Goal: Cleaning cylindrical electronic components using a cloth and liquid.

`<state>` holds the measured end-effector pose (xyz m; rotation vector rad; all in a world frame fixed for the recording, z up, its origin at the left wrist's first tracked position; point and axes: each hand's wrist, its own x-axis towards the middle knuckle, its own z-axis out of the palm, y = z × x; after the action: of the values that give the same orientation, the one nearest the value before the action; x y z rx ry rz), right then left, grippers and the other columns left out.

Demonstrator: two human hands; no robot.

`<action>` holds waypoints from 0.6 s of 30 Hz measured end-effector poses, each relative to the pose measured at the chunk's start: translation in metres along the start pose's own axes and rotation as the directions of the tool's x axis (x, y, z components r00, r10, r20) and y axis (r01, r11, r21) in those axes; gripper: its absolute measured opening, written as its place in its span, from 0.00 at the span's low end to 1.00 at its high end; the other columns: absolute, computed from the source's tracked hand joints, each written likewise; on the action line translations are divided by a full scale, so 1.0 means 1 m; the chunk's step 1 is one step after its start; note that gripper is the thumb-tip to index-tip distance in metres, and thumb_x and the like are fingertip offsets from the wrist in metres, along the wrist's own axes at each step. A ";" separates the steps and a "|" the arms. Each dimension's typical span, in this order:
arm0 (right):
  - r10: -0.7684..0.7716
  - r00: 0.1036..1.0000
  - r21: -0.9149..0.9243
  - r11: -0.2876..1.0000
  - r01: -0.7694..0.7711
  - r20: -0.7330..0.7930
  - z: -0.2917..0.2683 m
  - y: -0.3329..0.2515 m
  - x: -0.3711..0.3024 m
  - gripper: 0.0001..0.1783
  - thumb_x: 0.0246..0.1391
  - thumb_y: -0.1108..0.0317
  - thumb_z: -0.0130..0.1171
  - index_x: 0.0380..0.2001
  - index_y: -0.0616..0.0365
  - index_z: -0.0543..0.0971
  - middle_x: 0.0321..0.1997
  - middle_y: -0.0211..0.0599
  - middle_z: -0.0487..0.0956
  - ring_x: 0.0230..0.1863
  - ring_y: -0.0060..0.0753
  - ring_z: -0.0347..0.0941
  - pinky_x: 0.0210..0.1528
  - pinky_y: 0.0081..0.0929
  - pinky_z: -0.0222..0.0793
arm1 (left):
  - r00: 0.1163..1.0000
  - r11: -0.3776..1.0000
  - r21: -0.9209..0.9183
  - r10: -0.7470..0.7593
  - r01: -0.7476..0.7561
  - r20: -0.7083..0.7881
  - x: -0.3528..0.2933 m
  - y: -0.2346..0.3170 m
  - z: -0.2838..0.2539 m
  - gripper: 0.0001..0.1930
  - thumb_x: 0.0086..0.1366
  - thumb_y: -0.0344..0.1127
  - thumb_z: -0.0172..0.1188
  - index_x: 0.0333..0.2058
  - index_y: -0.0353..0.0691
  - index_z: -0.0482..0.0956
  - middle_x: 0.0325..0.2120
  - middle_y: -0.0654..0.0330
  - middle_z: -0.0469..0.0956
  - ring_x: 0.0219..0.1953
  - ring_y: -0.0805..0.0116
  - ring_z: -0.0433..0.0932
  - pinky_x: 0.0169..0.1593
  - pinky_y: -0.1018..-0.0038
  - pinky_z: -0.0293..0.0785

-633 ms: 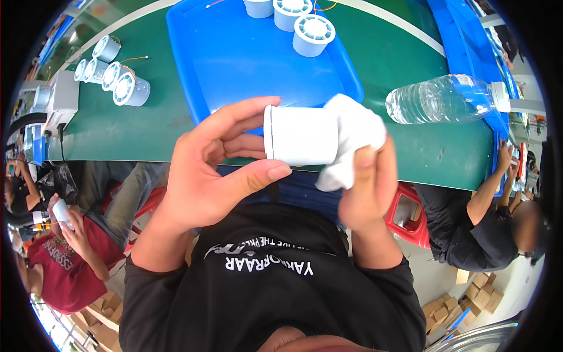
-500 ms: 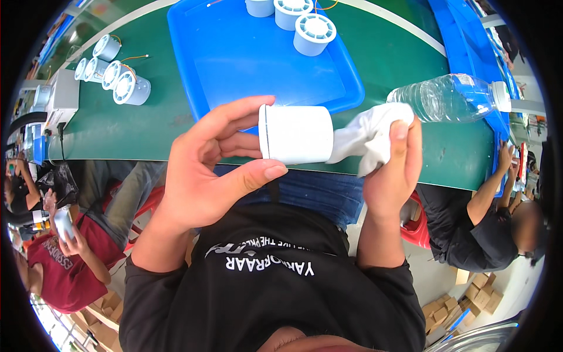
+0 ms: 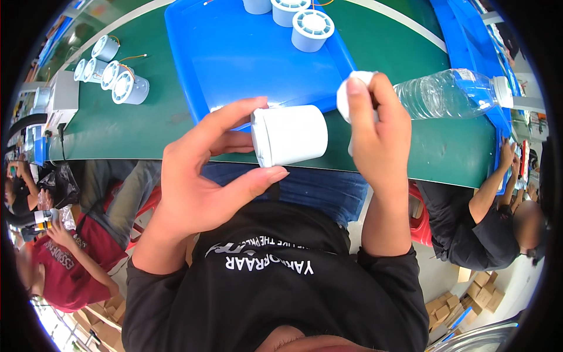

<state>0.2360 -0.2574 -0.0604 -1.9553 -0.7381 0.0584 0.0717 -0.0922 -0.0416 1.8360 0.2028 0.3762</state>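
Between the thumb and fingers of my left hand [image 3: 202,170] lies a white cylindrical housing [image 3: 293,135], held on its side by its rimmed left end. My right hand [image 3: 381,129] is closed on a white cloth [image 3: 346,100], bunched under the thumb and fingers. The cloth is just right of the housing and apart from it. Beyond both hands is a blue tray [image 3: 252,64]. In its far right part stand several white round units with vented tops, among them a nearer vented unit [image 3: 312,32].
A clear plastic bottle [image 3: 446,94] lies on its side at the right of the green table [image 3: 158,135]. More vented units with thin wires [image 3: 130,88] stand at the left, near a grey box [image 3: 63,97]. Other people sit at both sides.
My right hand has lifted the cloth away from the housing's right end, up and to the left. My left hand and the housing have tilted and shifted slightly left.
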 end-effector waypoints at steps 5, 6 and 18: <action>0.116 0.959 0.641 0.722 -0.261 0.259 -0.012 -0.001 -0.029 0.14 0.71 0.61 0.50 0.40 0.62 0.76 0.32 0.29 0.79 0.27 0.17 0.71 0.33 0.17 0.67 | 0.979 0.881 -0.434 -0.201 0.188 0.016 0.002 -0.004 -0.004 0.31 0.59 0.28 0.71 0.60 0.29 0.70 0.50 0.49 0.79 0.47 0.63 0.83 0.51 0.71 0.80; 0.071 0.969 0.696 0.684 -0.221 0.237 -0.008 -0.003 -0.035 0.15 0.71 0.61 0.49 0.42 0.63 0.77 0.34 0.30 0.79 0.29 0.18 0.72 0.35 0.17 0.68 | 0.979 0.881 -0.434 -0.202 0.189 0.016 0.003 -0.006 -0.005 0.31 0.59 0.28 0.71 0.60 0.29 0.70 0.50 0.49 0.79 0.47 0.63 0.83 0.51 0.71 0.80; -0.365 0.931 0.060 0.929 0.365 -0.015 0.001 0.002 -0.054 0.13 0.52 0.67 0.68 0.40 0.59 0.81 0.46 0.42 0.82 0.47 0.49 0.75 0.51 0.41 0.67 | 0.877 0.711 -0.516 -0.358 0.478 0.320 0.011 -0.019 0.002 0.36 0.71 0.55 0.55 0.60 0.24 0.67 0.46 0.49 0.81 0.48 0.59 0.82 0.46 0.67 0.82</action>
<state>0.1922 -0.2851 -0.0774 -1.7305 -1.0744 -0.1468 0.0830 -0.0847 -0.0582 1.1512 0.3228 -0.0766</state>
